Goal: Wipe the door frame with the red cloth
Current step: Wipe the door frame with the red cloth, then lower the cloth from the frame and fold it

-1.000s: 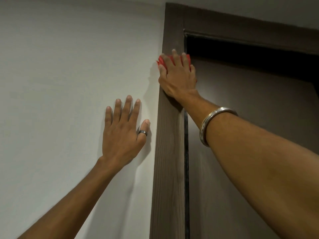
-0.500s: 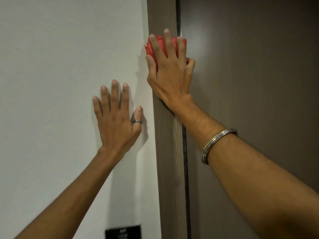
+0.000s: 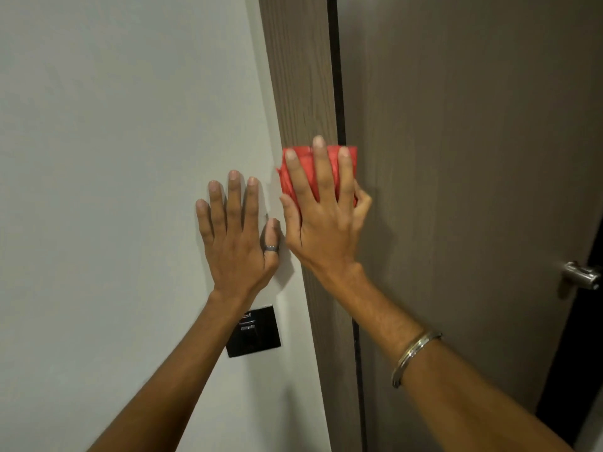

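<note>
We're pressing the red cloth (image 3: 305, 172) flat against the door frame (image 3: 298, 76) with our right hand (image 3: 323, 223), fingers spread over it. Our left hand (image 3: 236, 236) is lying spread on the wall (image 3: 114, 125).

Right hand (image 3: 323, 230) presses the cloth (image 3: 308, 171) flat on the door frame (image 3: 300, 76); left hand (image 3: 236, 236) flat on the wall (image 3: 114, 158) just beside, door (image 3: 456, 158) to the right.

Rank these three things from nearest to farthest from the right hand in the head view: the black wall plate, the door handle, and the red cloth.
1. red cloth: pressed under the right hand on the door frame.
2. black wall plate: lower left, on the wall.
3. door handle: far right, on the door.
</note>
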`<state>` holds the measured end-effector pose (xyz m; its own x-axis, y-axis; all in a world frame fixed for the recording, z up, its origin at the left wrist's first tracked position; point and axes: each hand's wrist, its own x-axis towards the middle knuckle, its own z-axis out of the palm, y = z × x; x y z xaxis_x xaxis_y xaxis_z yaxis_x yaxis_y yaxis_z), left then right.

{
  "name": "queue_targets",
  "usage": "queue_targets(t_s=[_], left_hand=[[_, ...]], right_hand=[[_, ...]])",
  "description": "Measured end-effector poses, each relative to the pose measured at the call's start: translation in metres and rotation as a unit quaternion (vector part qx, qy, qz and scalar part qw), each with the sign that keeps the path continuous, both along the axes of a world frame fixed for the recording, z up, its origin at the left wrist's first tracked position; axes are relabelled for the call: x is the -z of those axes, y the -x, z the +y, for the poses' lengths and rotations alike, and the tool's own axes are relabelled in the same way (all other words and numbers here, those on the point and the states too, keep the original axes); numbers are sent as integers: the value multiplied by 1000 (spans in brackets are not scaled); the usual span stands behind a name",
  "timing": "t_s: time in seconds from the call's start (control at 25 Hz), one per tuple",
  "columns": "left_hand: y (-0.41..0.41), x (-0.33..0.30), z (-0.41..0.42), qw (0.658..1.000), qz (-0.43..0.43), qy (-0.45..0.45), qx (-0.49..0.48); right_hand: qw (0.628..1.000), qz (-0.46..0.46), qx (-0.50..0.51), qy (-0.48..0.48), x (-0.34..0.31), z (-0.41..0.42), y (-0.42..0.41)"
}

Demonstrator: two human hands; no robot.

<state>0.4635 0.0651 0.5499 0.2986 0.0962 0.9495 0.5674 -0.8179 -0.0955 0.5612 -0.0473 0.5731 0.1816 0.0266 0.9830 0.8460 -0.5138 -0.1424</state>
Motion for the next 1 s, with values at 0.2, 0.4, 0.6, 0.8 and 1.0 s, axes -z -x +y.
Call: queue_targets(t_s=[0.2, 0.4, 0.6, 0.8, 1.0], left_hand=[[13, 46, -5, 999, 43, 17, -25], [23, 63, -23, 995, 70, 71, -25], [49, 100, -99, 938, 39, 309, 151], [105, 188, -185, 587, -142, 772, 197], [169, 264, -158, 217, -277, 929, 115]], right_hand=[[998, -2, 35, 51, 89, -13, 1], [986, -1, 43, 158, 158, -41, 9], [923, 279, -258, 69, 182, -80, 45], [317, 746, -494, -314, 222, -115, 97], [222, 891, -338, -206, 309, -103, 189]])
